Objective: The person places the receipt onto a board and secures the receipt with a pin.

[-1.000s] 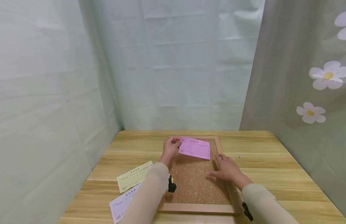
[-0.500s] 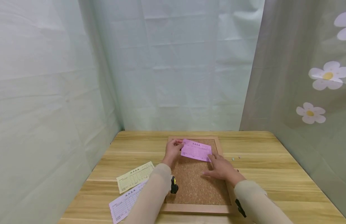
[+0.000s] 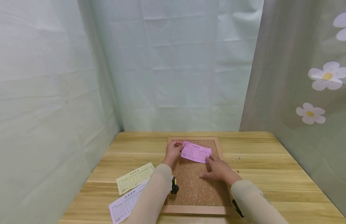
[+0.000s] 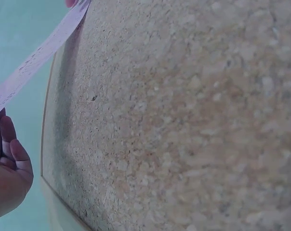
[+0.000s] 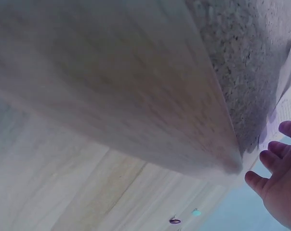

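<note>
- Far left: pale green curtain [image 3: 49, 93], creased, running down to the wooden table [image 3: 259, 199].
- Lower left: lilac slip [image 3: 126, 203], printed grid, right part hidden by the left sleeve [image 3: 151, 199].
- Just above it, yellow slip [image 3: 136, 177], also gridded, lying slantwise on the table.
- Lower centre: left hand [image 3: 173, 153], thumb and fingers pinching the left edge of the pink slip. Black device [image 3: 174, 185] at the wrist.
- Centre: pink slip [image 3: 196, 152], printed, over the upper part of the corkboard [image 3: 196, 183]; its right end slants down. Left wrist view has it nearly edge-on, left end off the cork.
- Right of centre: right hand [image 3: 218, 169], fingers spread, thumb pointing left over the cork, fingertips at the slip's lower right corner. Firm contact: cannot tell.
- Right of the board: small bits [image 3: 232, 160] on the table, too tiny to identify.
- Far right: grey-green curtain [image 3: 284, 77], white flowers [image 3: 310, 114] on it.
</note>
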Tool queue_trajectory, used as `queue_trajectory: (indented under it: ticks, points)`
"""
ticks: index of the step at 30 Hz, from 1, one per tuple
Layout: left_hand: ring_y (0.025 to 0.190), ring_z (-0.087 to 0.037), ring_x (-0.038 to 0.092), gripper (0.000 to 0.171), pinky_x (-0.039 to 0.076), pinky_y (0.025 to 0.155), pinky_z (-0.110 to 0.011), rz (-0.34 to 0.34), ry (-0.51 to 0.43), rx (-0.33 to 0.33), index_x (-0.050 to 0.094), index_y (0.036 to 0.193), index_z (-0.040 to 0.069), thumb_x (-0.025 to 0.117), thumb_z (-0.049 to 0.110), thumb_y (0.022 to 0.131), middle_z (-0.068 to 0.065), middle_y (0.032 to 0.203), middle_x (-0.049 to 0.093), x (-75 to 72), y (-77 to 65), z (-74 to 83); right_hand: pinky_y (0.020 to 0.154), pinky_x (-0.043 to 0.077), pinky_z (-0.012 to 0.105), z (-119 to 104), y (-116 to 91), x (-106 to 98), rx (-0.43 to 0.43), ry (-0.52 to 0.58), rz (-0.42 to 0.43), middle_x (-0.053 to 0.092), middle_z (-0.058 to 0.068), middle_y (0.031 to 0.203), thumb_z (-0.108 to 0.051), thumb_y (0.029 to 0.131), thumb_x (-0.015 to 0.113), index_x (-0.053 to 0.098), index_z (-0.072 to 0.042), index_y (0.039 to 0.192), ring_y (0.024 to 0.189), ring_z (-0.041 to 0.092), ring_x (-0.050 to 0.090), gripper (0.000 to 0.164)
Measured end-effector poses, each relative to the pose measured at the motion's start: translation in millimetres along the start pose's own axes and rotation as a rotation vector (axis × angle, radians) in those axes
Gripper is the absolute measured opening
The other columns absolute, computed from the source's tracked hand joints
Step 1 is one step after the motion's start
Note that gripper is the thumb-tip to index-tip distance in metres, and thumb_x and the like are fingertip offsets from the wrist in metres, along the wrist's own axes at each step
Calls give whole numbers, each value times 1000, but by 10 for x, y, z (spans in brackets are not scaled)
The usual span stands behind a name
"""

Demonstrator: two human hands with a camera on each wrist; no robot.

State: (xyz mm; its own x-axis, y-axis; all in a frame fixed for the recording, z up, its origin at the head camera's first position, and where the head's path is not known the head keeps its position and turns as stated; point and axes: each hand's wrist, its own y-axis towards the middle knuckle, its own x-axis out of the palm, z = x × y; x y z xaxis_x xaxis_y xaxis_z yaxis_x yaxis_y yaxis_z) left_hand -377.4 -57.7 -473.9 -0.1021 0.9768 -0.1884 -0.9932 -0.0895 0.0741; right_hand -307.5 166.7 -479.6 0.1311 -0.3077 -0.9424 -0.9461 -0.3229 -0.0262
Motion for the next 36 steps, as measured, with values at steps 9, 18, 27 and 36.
queue_trajectory:
  ticks: [9,18,27,36]
  points:
    - [80,-18,60,8,48,67,-29,12,13,4,68,101,1,65,7,96,-8,92,65,41,38,-24,110,29,57,20,57,25,-22,-30,3,34,26,153,-65,79,72,45,-1,147,140,45,32,96]
    - [82,-17,60,7,49,69,-29,26,57,23,68,99,0,67,5,94,-9,92,66,7,67,-39,111,28,57,25,58,42,-13,-63,-22,33,26,154,-64,82,69,45,-1,146,140,46,31,94]
    - [80,-19,62,15,51,69,-29,9,109,32,68,106,-3,66,4,94,-12,92,67,-56,95,0,112,24,58,16,54,59,-5,-78,-39,33,25,154,-65,84,67,45,2,145,142,44,28,93]
    - [93,-27,62,19,51,82,-40,28,237,56,68,111,-1,68,8,93,-12,99,66,-104,94,0,113,21,57,38,53,107,3,-103,-50,29,24,156,-67,86,62,42,1,148,144,42,24,94]
